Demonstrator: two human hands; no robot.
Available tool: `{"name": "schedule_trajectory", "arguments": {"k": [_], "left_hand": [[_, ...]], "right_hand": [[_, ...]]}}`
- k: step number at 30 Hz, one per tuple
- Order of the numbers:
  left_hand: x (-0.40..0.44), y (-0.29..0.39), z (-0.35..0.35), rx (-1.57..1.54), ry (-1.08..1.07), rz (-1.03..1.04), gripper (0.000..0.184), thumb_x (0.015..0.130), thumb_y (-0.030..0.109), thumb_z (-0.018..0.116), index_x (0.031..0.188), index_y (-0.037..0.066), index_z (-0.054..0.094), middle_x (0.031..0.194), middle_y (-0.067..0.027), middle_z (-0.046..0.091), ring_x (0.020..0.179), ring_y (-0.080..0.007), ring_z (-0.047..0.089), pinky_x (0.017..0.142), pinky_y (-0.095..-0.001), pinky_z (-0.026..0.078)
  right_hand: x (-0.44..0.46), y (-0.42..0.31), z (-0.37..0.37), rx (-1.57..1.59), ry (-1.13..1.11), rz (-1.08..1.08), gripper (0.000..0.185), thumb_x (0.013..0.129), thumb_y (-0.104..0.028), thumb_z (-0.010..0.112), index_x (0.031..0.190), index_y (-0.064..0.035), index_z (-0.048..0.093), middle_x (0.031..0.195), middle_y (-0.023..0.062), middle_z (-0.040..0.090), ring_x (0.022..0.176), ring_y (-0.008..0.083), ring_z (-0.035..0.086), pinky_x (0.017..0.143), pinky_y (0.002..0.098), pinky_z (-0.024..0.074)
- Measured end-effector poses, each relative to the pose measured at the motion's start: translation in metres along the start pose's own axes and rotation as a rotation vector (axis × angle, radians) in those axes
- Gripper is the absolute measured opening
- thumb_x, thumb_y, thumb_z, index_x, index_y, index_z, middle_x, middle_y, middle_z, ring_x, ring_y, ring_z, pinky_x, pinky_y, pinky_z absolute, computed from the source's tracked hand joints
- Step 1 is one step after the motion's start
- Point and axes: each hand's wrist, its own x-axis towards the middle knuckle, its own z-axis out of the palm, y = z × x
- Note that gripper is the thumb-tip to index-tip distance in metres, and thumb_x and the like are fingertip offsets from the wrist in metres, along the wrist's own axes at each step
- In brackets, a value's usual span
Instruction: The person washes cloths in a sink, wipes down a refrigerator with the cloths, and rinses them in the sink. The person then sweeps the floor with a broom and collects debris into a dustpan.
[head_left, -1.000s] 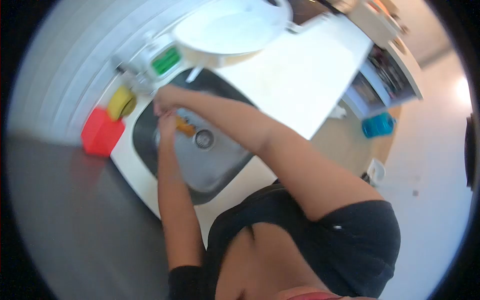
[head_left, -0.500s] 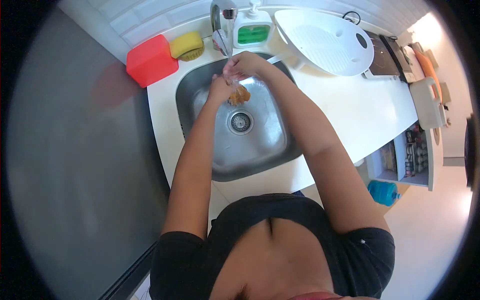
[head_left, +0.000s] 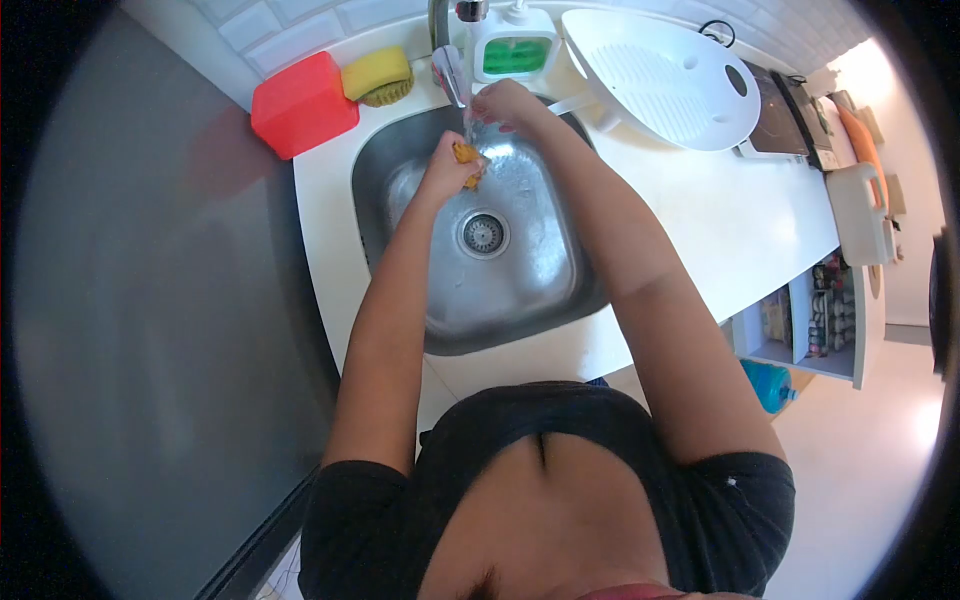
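Observation:
In the head view, my left hand (head_left: 447,172) is closed around a crumpled orange-brown item (head_left: 466,153) over the far part of the steel sink (head_left: 500,290). The item's exact kind cannot be made out. My right hand (head_left: 507,105) is beside the tap's spout (head_left: 452,75), with loosely bent fingers set apart and nothing visible in them. A stream of water runs down between the two hands. Below them, the round drain (head_left: 483,234) shows in the sink floor.
Left of the tap stand a red container (head_left: 305,105) and a yellow sponge (head_left: 377,73). Behind the sink is a soap dispenser (head_left: 515,52) with green liquid. A white draining rack (head_left: 665,85) occupies the counter on the right, with a cooktop (head_left: 775,115) beyond it.
My hands have moved apart. The right one has let go of the orange-brown item and risen toward the tap, while the left one has gathered the item into its grip.

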Motion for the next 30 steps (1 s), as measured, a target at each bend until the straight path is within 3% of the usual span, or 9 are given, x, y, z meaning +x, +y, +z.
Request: {"name": "schedule_trajectory", "arguments": {"k": [5,9,10,12,19,21,25,27,30], "left_hand": [[-0.025,0.032,0.005,0.089,0.089,-0.021,0.033,0.074,0.009,0.065,0.102,0.004,0.047,0.090,-0.0126,0.055,0.081,-0.0223,0.057,0.070,-0.0339,0.047],[-0.046,0.037,0.017,0.342,0.288,0.144,0.018,0.079,0.013,0.062,0.095,0.005,0.056,0.093,-0.0137,0.056,0.087,-0.0233,0.055,0.077,-0.0327,0.044],[-0.051,0.039,0.021,0.278,0.266,0.146,0.019,0.079,0.014,0.062,0.095,0.005,0.056,0.093,-0.0132,0.058,0.086,-0.0222,0.056,0.077,-0.0322,0.044],[-0.064,0.045,0.028,0.074,0.182,0.042,0.019,0.081,0.016,0.061,0.095,0.005,0.056,0.089,-0.0106,0.060,0.083,-0.0184,0.057,0.075,-0.0304,0.044],[-0.072,0.067,0.021,-0.036,0.244,0.082,0.018,0.086,0.022,0.053,0.097,0.007,0.056,0.090,-0.0084,0.061,0.083,-0.0161,0.057,0.075,-0.0288,0.044],[-0.065,0.072,0.013,0.698,0.471,0.471,0.026,0.085,0.029,0.052,0.093,0.005,0.055,0.088,-0.0110,0.059,0.087,-0.0217,0.057,0.078,-0.0297,0.043],[-0.074,0.119,-0.002,0.137,-0.335,-0.095,0.022,0.091,0.023,0.044,0.098,0.005,0.055,0.092,-0.0071,0.061,0.082,-0.0146,0.057,0.073,-0.0297,0.045],[-0.078,0.130,0.001,-0.001,-0.437,-0.032,0.020,0.090,0.020,0.045,0.097,0.004,0.055,0.091,-0.0076,0.061,0.082,-0.0141,0.057,0.072,-0.0284,0.045],[-0.080,0.146,0.006,-0.170,-0.493,0.001,0.016,0.089,0.015,0.046,0.095,0.002,0.055,0.087,-0.0080,0.060,0.078,-0.0126,0.056,0.067,-0.0255,0.045]], "right_hand": [[-0.009,0.030,0.023,-0.031,0.066,-0.044,0.063,0.082,-0.057,0.046,0.054,-0.0031,0.058,0.053,0.0112,0.057,0.062,0.0201,0.062,0.050,0.0336,0.0494],[-0.039,0.084,0.064,0.345,-0.164,0.442,0.062,0.085,-0.059,0.038,0.093,0.0004,0.056,0.082,0.0157,0.061,0.070,0.0223,0.063,0.057,0.0362,0.0527],[-0.051,0.087,0.070,0.343,-0.170,0.434,0.062,0.085,-0.059,0.038,0.093,0.0004,0.056,0.082,0.0157,0.061,0.070,0.0223,0.063,0.057,0.0362,0.0527],[-0.067,0.093,0.077,1.079,-0.302,0.307,0.058,0.088,-0.054,0.035,0.108,-0.0004,0.047,0.101,0.0148,0.057,0.084,0.0242,0.061,0.070,0.0362,0.0526],[-0.095,0.074,0.056,1.344,-0.497,0.076,0.051,0.090,-0.049,0.036,0.111,-0.0033,0.047,0.108,0.0128,0.056,0.100,0.0246,0.057,0.085,0.0368,0.0476],[-0.108,0.068,0.056,1.264,-0.566,0.003,0.045,0.087,-0.039,0.051,0.114,-0.0032,0.045,0.106,0.0110,0.057,0.101,0.0239,0.056,0.083,0.0356,0.0489],[-0.131,0.057,0.049,1.116,-0.682,-0.129,0.047,0.078,-0.026,0.066,0.114,-0.0038,0.045,0.105,0.0094,0.058,0.098,0.0220,0.057,0.079,0.0336,0.0506],[-0.134,0.057,0.049,1.076,-0.893,-0.082,0.048,0.071,-0.018,0.073,0.111,-0.0048,0.048,0.100,0.0081,0.059,0.092,0.0189,0.059,0.075,0.0310,0.0524],[-0.143,0.053,0.058,0.970,-0.780,-0.011,0.033,0.074,-0.010,0.067,0.102,-0.0043,0.052,0.088,0.0080,0.059,0.079,0.0149,0.059,0.065,0.0269,0.0512]]}}
